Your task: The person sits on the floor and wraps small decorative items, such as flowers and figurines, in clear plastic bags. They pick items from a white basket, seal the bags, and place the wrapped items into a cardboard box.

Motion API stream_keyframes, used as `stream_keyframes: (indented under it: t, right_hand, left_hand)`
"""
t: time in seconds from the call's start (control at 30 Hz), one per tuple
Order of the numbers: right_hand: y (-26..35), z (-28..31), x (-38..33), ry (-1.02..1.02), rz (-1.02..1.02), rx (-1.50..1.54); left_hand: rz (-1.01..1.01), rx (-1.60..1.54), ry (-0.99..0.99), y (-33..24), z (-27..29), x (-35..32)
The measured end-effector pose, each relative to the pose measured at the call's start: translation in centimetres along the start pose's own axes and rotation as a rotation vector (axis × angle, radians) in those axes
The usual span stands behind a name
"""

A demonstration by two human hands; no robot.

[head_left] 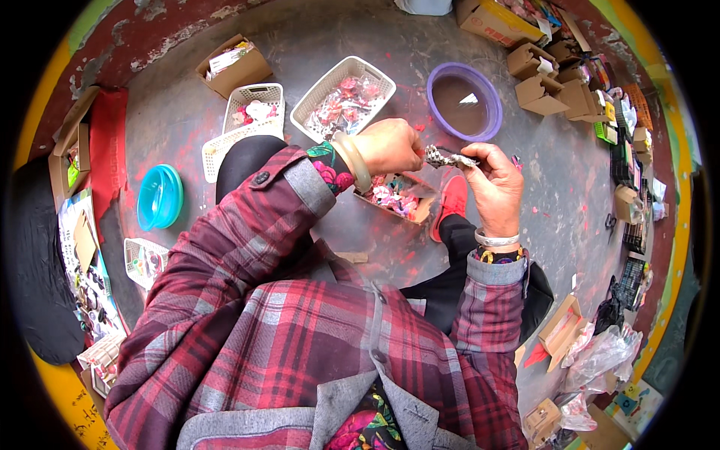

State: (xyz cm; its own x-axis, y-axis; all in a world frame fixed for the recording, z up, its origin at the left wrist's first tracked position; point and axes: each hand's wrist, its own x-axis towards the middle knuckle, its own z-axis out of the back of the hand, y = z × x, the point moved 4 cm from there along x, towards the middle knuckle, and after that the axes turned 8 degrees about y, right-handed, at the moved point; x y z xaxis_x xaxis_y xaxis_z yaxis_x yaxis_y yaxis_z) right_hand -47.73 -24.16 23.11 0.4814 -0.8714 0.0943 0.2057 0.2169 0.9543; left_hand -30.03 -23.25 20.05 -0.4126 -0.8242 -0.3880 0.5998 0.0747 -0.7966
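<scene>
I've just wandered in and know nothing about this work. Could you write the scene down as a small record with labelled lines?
Worker: seated person in a plaid jacket
Right grip: pinching a small grey patterned piece
Left grip: fingers curled close to that piece; whether they hold anything is unclear
Nearby foot: red shoe
Small box: colourful bits, mostly pinkish
White basket: pink pieces with clear plastic
Right of basket: purple basin
Far left: turquoise bowl
</scene>
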Motion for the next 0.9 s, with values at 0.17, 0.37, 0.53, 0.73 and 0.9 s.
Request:
stream_keyframes:
  t: [0.17, 0.37, 0.53, 0.73, 0.9]
  right_hand:
    - [-0.1, -0.1, 0.0, 0.064, -0.005, -0.11]
    - [0.5, -0.9, 0.0, 0.144, -0.062, -0.155]
    - [0.9, -1.7, -0.1, 0.228, 0.036, -0.262]
    - [0.8, -2.4, -0.2, 0.274, -0.048, -0.185]
    - [0.9, -2.3, -0.1, 0.224, 0.062, -0.213]
  left_hand:
    - [-0.025, 0.074, -0.008, -0.3, -0.1, -0.1]
    - [-0.101, 0.188, 0.015, -0.1, -0.8, 0.1]
    - [-0.124, 0.248, 0.068, -0.6, -1.1, -0.1]
    - [-0.161, 0.174, 0.112, -0.7, -1.2, -0.3]
    - [-0.178, 0.036, 0.067, -0.2, -1.0, 0.0]
